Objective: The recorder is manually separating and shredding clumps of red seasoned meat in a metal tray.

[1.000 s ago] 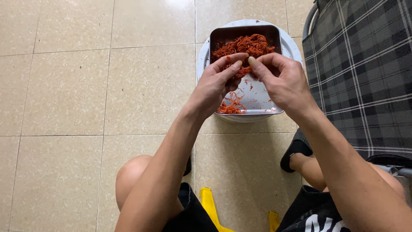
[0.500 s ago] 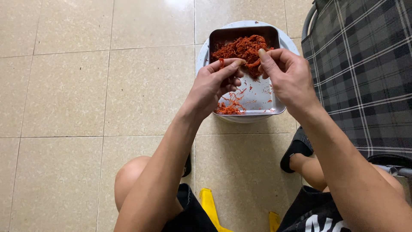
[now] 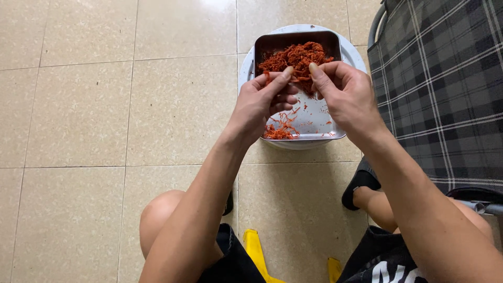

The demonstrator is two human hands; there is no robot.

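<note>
Pinching red shreds (image 3: 296,57) over steel tray (image 3: 319,123), left hand (image 3: 262,102) and right hand (image 3: 343,94) fingertips closed; loose strands could drop onto floor (image 3: 105,105)

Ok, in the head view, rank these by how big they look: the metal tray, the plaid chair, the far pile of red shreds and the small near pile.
1. plaid chair, though cropped
2. metal tray
3. far pile of red shreds
4. small near pile
</note>
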